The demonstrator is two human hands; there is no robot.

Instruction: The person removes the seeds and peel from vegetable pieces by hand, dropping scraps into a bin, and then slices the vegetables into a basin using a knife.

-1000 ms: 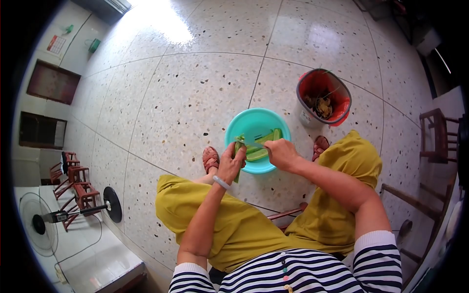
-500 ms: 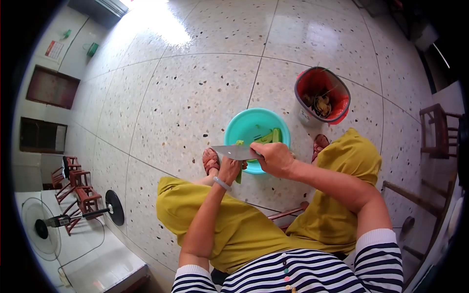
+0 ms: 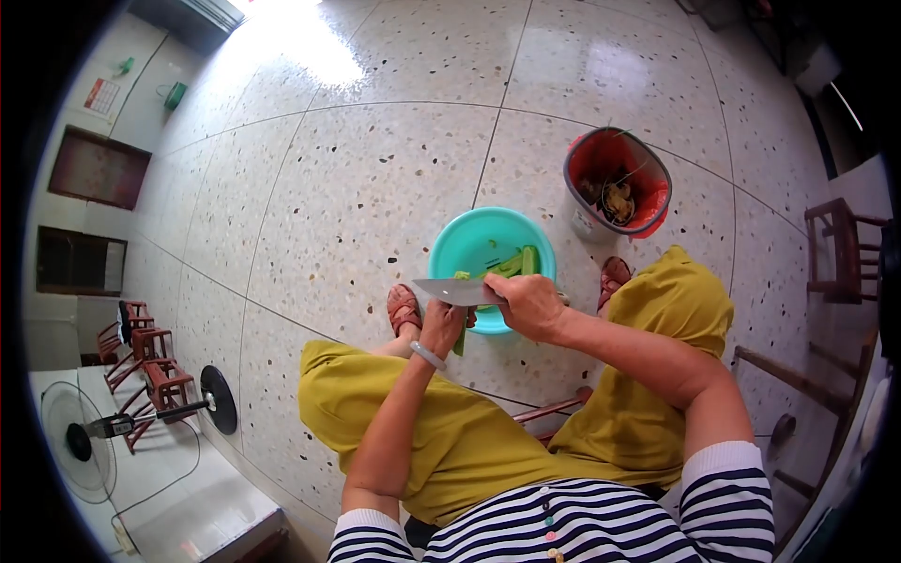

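My right hand [image 3: 533,306] is closed round the handle of a broad kitchen knife [image 3: 447,292]. Its blade points left and crosses just above my left hand [image 3: 441,325], which is closed on a long green vegetable [image 3: 459,343]. One end of the vegetable sticks out below my fingers and a bit shows above the blade; its exact kind is hard to tell. Both hands are over the near side of a turquoise basin [image 3: 450,242] on the floor. Several green vegetable pieces [image 3: 529,259] lie inside it, partly hidden by my right hand.
A waste bin [image 3: 584,223] with a red liner and scraps stands beyond the basin, to the right. My sandalled feet flank the basin. A standing fan [image 3: 117,425] and small wooden stools [image 3: 167,383] are at left; a wooden chair [image 3: 835,249] is at right.
The knife and my right hand have shifted very slightly right relative to my left hand. Both hands keep their hold, and the basin and bin stay in place.
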